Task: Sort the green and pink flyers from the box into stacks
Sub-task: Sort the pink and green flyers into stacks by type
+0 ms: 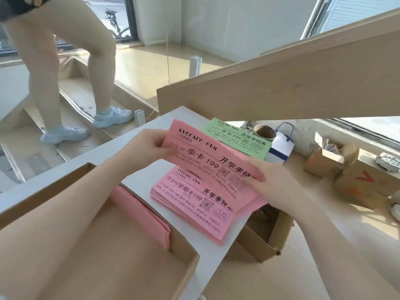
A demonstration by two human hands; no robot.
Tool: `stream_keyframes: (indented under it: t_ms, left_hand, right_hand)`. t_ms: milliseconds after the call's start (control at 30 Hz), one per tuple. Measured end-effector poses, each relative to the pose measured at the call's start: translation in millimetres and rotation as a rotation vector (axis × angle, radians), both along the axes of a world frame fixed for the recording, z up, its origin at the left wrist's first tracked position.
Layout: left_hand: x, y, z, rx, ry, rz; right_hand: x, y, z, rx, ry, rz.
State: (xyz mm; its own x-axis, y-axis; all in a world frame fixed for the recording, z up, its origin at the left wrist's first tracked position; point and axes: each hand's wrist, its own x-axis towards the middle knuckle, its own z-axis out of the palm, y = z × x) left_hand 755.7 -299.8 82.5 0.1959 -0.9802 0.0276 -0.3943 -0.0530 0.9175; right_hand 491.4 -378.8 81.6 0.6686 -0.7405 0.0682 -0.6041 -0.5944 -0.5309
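Both hands held one pink flyer (207, 156) up at frame centre, tilted, printed side facing the camera. Left hand (149, 146) pinched its upper-left edge, thumb on the printed face, fingers behind. Right hand (270, 182) gripped the lower-right end, fingers curled over the paper.

Directly below the held sheet, a pink stack (194, 208) lay flat on the white table (138, 176), its lower-right corner reaching the table edge. Green flyers (238, 137) lay on the table further up, right of centre, partly under the held sheet's top edge.

Cardboard box (121, 252) sat at lower left on the table, open top, with more pink flyers (142, 215) standing on edge against its right wall.

Right of the green flyers: a white bag with blue handle (281, 146) and a cardboard tube (265, 132) behind it. Far right of frame, on the floor, brown cartons (357, 174), one with red marks. Another open carton (266, 232) sat below the table edge, lower right of centre.

Upper left, another person's legs (65, 72) in white shoes stood on wooden steps. A wooden beam (281, 83) crossed the upper right diagonally.
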Motion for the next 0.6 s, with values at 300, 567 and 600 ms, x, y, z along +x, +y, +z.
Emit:
stream_keyframes:
  t_ms: [300, 567, 600]
  left_hand:
    - [14, -25, -43, 0.379, -0.168, -0.009]
    - [10, -27, -46, 0.354, 0.072, 0.01]
    - [7, -27, -46, 0.351, 0.142, 0.019]
  right_hand:
    - [19, -20, -55, -0.258, 0.237, 0.051]
    - [-9, 2, -72, 0.317, -0.597, -0.279]
    - [-10, 4, -77, 0.361, -0.633, -0.31]
